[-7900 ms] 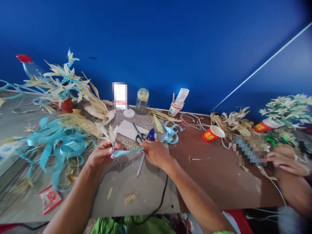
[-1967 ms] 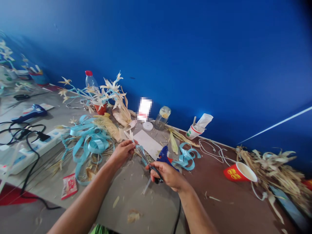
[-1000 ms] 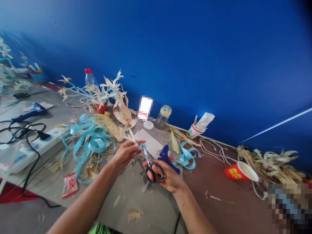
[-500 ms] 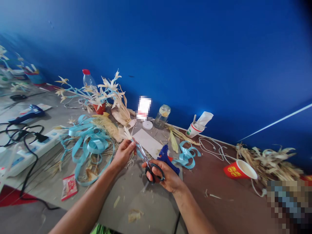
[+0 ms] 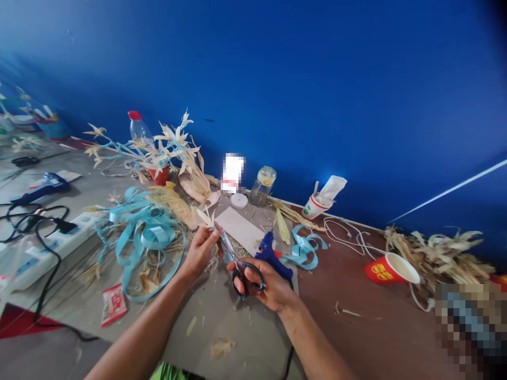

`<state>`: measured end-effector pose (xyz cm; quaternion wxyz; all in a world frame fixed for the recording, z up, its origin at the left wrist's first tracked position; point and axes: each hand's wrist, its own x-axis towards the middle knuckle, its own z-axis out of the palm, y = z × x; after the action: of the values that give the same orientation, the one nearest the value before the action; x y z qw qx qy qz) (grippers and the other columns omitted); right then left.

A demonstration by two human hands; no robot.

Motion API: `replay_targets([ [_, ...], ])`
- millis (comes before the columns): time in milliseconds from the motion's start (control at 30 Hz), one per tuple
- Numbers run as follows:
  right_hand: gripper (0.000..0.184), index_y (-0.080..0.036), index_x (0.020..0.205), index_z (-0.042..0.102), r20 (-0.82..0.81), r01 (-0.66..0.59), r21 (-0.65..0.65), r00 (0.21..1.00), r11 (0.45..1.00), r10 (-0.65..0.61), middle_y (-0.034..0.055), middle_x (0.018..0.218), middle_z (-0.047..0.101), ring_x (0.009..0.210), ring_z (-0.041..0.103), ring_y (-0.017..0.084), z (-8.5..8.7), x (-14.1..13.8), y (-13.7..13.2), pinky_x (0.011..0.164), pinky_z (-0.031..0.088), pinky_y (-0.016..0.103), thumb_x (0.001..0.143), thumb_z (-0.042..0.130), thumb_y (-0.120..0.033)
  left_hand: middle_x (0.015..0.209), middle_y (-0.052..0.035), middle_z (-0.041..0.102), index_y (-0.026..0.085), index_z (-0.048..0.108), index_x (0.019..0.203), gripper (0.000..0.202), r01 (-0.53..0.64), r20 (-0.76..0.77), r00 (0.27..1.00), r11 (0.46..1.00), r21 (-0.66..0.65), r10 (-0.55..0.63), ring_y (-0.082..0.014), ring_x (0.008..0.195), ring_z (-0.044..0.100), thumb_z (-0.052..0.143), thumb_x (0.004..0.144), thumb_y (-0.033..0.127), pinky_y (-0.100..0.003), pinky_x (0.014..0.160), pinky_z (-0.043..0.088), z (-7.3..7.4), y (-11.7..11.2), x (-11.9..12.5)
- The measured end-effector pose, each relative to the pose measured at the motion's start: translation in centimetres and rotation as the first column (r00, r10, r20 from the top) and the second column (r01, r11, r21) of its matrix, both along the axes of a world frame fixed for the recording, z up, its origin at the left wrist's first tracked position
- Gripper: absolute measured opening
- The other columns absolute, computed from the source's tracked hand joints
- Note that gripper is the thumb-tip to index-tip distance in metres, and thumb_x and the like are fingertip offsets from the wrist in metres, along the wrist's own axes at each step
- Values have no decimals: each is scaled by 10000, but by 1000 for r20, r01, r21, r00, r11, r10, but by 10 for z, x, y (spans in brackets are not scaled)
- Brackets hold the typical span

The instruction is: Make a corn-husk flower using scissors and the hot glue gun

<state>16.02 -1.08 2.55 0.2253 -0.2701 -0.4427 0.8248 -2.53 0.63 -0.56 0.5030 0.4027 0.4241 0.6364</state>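
Note:
Between the fingertips of my left hand (image 5: 200, 249) is a small pale corn-husk flower (image 5: 206, 217), its pointed petals standing up above the thumb. My right hand (image 5: 267, 282) has its fingers through the black handles of a pair of scissors (image 5: 234, 257). The blades slant up and left, with their tips close beside the left fingertips and the base of the flower. A strip of light blue ribbon shows partly behind the blades. Just beyond the right hand lies a blue glue gun (image 5: 273, 254).
Tangled blue ribbon (image 5: 158, 235) and a power strip (image 5: 43, 256) lie left. Husk flowers on blue stems (image 5: 174, 136) stand in a red pot (image 5: 159, 176). Along the wall are a glass jar (image 5: 263, 186) and white cup (image 5: 315, 206). A red paper cup (image 5: 390, 269) lies tipped right.
The scissor handles and right hand have shifted slightly left. The husk flower has turned a little, its petals looking more spread. The whole view has moved slightly.

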Motion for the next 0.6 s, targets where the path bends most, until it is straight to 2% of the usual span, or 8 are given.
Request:
replay_targets([
  [167, 546, -124, 986, 587, 12, 33, 29, 999, 999, -33, 10, 654, 549, 555, 436, 79, -4, -4, -2, 507, 260, 198, 662, 667, -556, 598, 45, 574, 180, 460, 971, 330, -41, -76, 996, 999, 32, 43, -101, 411, 524, 565, 773, 422, -236, 437, 406, 3, -3, 2],
  [400, 514, -124, 946, 590, 39, 65, 119, 997, 991, -70, -3, 611, 531, 538, 404, 78, -5, -9, -2, 519, 253, 216, 685, 641, -564, 586, 62, 532, 175, 465, 909, 273, -78, -120, 989, 997, 28, 81, -83, 382, 495, 538, 791, 410, -229, 423, 398, 7, -2, 4],
  [600, 486, -134, 943, 581, 54, 79, 154, 995, 985, -88, -11, 606, 527, 531, 391, 79, -13, -12, -3, 525, 256, 222, 705, 628, -555, 587, 67, 510, 172, 468, 890, 269, -104, -143, 984, 994, 20, 106, -79, 384, 491, 535, 788, 411, -225, 422, 402, 4, -1, 2],
])
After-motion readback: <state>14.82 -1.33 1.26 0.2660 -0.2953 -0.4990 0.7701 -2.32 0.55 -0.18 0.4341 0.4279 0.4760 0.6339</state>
